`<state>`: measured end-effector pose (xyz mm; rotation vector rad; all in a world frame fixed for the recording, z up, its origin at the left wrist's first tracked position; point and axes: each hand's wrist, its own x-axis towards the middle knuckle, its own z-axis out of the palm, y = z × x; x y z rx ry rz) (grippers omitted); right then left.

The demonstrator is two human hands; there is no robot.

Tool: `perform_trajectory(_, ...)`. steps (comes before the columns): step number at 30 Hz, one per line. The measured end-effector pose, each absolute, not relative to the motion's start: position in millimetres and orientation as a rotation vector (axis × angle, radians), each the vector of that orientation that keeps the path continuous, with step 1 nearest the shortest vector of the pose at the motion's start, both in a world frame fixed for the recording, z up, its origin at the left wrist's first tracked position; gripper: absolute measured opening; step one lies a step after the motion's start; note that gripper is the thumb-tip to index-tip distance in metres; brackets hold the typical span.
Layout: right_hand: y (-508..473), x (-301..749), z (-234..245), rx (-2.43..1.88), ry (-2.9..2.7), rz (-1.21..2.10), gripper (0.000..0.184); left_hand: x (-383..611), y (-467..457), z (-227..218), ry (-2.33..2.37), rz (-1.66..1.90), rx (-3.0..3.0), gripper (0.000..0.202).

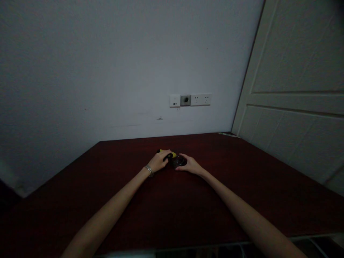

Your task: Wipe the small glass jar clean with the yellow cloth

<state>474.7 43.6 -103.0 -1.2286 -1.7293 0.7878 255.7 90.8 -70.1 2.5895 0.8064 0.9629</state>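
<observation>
My left hand [159,162], with a bracelet at its wrist, is closed around a yellow and black tool [174,155]. A black loop on the tool shows by the fingers, and its exact kind is too small and dark to make out. Against its right end is a dark, glossy, see-through round container [178,162], perhaps of glass, low on the table. My right hand [191,165] curves around this container from the right, thumb on the near side and fingers on the far side. The left fingers partly cover the tool.
The dark red tabletop [172,208] runs back to a pale wall [120,71]. Sockets and a switch panel [190,100] sit on the wall above it. A light panelled door [292,82] stands along the right side. A flat strip [228,134] lies at the back right corner.
</observation>
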Motion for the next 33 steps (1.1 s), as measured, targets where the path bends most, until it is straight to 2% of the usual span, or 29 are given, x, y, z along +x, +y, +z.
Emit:
perform_trajectory(3, 43.1, 474.3, -103.3, -1.239, -1.733, 0.759, 0.09, 253.2, 89.0, -67.4, 0.769, 0.854, 2.611, 0.057)
perform_trajectory(8, 41.6, 474.4, -102.6, -1.225, -1.753, 0.725, 0.085, 248.7, 87.0, -56.6, 0.715, 0.746, 2.636, 0.044)
perform_trajectory(23, 37.6, 473.4, -99.4, -1.23, -1.79, 0.619, 0.079, 254.7, 69.2, -41.3, 0.696, 0.577, 2.866, 0.041)
perform_trajectory(33, 39.2, 473.0, -102.4, -1.216, -1.807, 0.576, 0.075, 251.2, 48.4, -46.9, 0.645, 0.525, 2.972, 0.037)
